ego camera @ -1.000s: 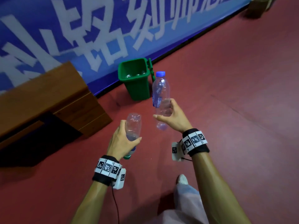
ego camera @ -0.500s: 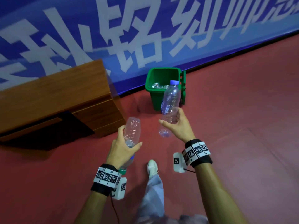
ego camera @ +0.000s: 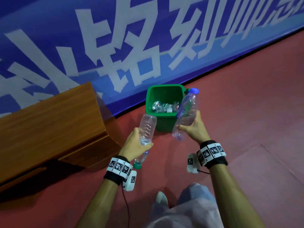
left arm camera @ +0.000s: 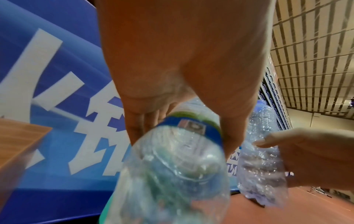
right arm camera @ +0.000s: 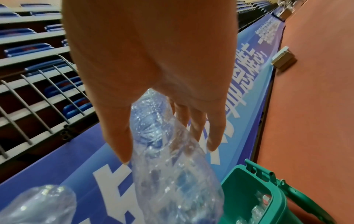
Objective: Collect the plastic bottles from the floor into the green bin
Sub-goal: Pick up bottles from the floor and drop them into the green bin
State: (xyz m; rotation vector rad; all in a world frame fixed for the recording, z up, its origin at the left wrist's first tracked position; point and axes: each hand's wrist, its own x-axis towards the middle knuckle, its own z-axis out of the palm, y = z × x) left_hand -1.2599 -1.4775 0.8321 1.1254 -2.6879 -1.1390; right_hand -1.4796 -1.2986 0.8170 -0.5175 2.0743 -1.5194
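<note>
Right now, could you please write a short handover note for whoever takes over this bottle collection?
Left hand grips a clear bottle with a green cap, cap end down.
Right hand grips a clear bottle with a blue cap, cap up, near the green bin.
Done: several bottles already lie in the bin.
Left: drop both held bottles in. No bottles show on the floor in view.

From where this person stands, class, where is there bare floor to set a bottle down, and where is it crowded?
Bare red floor lies right of the green bin, bordered behind by the blue banner. A narrow strip runs between the bin and the wooden bench. The bin's inside is crowded with bottles.
</note>
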